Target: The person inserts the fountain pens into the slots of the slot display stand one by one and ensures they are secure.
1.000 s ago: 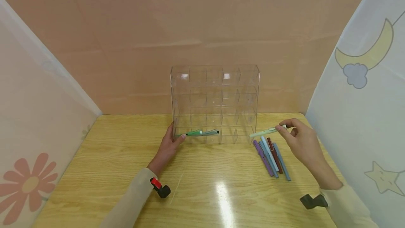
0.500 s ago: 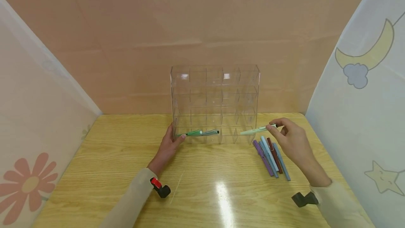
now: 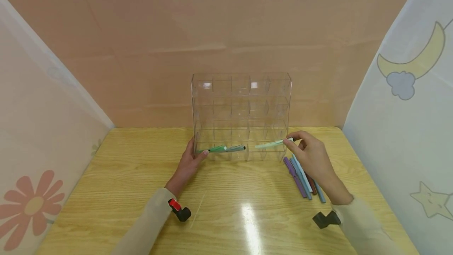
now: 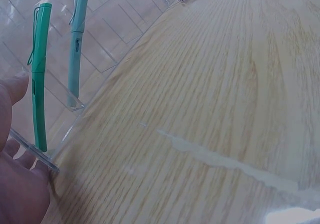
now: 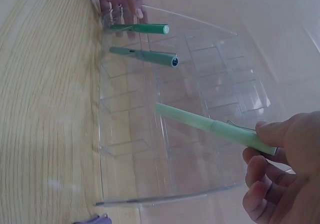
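A clear acrylic rack [image 3: 223,129] of small compartments stands upright on the table. My left hand [image 3: 186,165] grips its lower left side, thumb in front and fingers behind. Two pens lie in the bottom row: a green pen [image 4: 38,79] by my left thumb and a grey-teal pen [image 4: 75,47] to its right. My right hand [image 3: 314,158] pinches a pale green pen [image 5: 200,121] near its cap end, between thumb and fingers. That pen points left, in front of the rack's bottom row, its tip short of the grey-teal pen.
Several loose pens lie side by side right of the rack, among them a purple pen [image 3: 295,178] and a light blue pen [image 3: 301,173]; my right hand partly covers them from the head camera. The wooden table [image 3: 141,160] has cloth walls at the back and both sides.
My right hand has carried the pale green pen leftward, from beside the rack to in front of its bottom row. The left hand and the rack stay put.
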Tool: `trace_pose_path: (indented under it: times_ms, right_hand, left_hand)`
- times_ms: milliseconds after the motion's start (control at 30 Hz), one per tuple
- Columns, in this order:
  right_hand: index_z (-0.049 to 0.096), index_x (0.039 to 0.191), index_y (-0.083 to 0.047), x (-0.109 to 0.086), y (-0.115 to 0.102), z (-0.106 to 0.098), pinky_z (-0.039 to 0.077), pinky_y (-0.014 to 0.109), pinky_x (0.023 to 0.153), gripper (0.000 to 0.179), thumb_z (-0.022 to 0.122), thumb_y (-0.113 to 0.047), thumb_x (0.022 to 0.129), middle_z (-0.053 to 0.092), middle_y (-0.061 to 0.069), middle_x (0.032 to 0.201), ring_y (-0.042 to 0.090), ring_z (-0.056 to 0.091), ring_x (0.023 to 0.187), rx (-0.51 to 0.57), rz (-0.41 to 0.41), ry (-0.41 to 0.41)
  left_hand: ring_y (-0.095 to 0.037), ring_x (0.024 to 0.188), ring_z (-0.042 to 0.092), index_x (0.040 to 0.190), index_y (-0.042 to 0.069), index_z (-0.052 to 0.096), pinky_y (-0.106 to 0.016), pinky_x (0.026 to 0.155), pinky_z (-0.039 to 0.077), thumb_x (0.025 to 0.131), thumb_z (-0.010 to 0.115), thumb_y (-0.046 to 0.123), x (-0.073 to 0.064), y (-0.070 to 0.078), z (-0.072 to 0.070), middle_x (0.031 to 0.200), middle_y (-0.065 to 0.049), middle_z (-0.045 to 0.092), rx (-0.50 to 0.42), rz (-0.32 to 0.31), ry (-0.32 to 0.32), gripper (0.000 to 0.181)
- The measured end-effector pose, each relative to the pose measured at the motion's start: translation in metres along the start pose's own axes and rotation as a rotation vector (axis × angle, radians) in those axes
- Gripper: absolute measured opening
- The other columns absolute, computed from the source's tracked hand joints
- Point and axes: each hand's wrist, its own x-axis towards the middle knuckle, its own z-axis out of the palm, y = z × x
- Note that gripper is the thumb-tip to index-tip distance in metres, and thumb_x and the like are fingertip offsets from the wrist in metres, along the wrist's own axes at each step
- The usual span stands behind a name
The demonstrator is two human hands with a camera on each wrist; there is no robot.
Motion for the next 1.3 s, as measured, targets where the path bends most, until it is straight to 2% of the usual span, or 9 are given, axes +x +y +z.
trace_pose_path:
  times_ms: [333, 667, 900, 1300]
  right_hand:
    - [0.073, 0.121, -0.006, 0.003, -0.006, 0.016, 0.036, 0.024, 0.046, 0.027, 0.072, -0.027, 0.104, 0.048, 0.0, 0.064, 0.004, 0.036, 0.05, 0.064, -0.034, -0.006]
    - [0.071, 0.121, -0.01, 0.003, -0.008, 0.026, 0.037, 0.023, 0.039, 0.025, 0.069, -0.029, 0.106, 0.048, -0.001, 0.062, 0.007, 0.041, 0.043, 0.094, -0.019, -0.067]
    - [0.073, 0.121, -0.008, 0.002, -0.01, 0.031, 0.034, 0.022, 0.042, 0.024, 0.071, -0.025, 0.105, 0.05, 0.001, 0.063, 0.005, 0.038, 0.046, 0.071, -0.054, -0.061]
    - [0.071, 0.125, -0.005, 0.004, -0.011, 0.044, 0.036, 0.024, 0.046, 0.028, 0.071, -0.024, 0.104, 0.051, 0.004, 0.065, 0.007, 0.039, 0.051, 0.071, -0.055, -0.089]
  left_hand:
    - [-0.035, 0.169, 0.009, 0.173, 0.019, 0.01, -0.062, 0.135, 0.014, 0.11, 0.062, 0.024, 0.0, -0.002, 0.0, 0.181, -0.012, 0.012, 0.036, -0.045, 0.012, 0.082]
    - [-0.035, 0.169, 0.01, 0.173, 0.019, 0.011, -0.062, 0.134, 0.015, 0.109, 0.064, 0.023, 0.001, -0.003, -0.001, 0.181, -0.011, 0.013, 0.017, -0.036, 0.006, 0.083]
    - [-0.034, 0.169, 0.01, 0.173, 0.02, 0.01, -0.062, 0.134, 0.016, 0.11, 0.063, 0.025, -0.001, -0.002, -0.001, 0.182, -0.01, 0.012, 0.027, -0.043, 0.004, 0.083]
    - [-0.032, 0.169, 0.011, 0.173, 0.023, 0.011, -0.06, 0.135, 0.017, 0.109, 0.064, 0.026, 0.0, -0.001, -0.001, 0.181, -0.005, 0.014, 0.003, -0.029, 0.0, 0.083]
